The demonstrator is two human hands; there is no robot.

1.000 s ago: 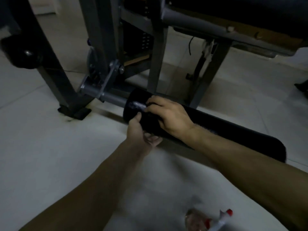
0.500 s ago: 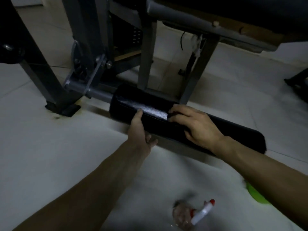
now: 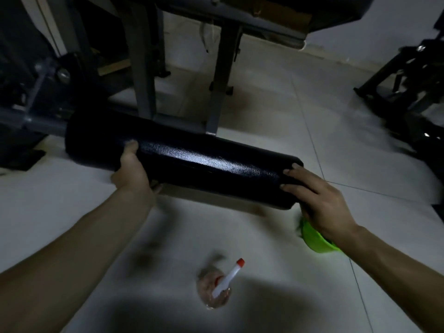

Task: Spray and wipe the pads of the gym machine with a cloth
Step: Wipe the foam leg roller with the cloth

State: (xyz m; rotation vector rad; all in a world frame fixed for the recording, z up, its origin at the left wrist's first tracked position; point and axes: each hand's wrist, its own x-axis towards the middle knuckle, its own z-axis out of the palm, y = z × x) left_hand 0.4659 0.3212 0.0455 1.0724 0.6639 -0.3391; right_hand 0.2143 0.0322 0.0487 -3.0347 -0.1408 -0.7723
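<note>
Black vinyl pad of the gym machine, head view. The roller lies low and nearly level above the tiled floor, its left end fixed to a grey bar.

Compared with half a second ago, your right hand has travelled from the middle of the pad to its free right end. Its fingers now lie spread and bent over that end; the thumb is hidden. The green cloth, then only an edge behind your forearm, now shows as a bunched fold under the palm and wrist, just beside the pad's end.

Your left hand keeps its grip on the left part of the pad, with the thumb over the top and the other fingers wrapped beneath, out of sight. The stretch between your hands carries a pale sheen.

The spray bottle stands on the floor between your forearms, well apart from the pad. It has a clear body and a white head whose red tip points up and right.

Grey steel legs rise close behind the pad. More of a second dark machine now shows at the right. Your right hand covers the pad's end and most of the cloth.
</note>
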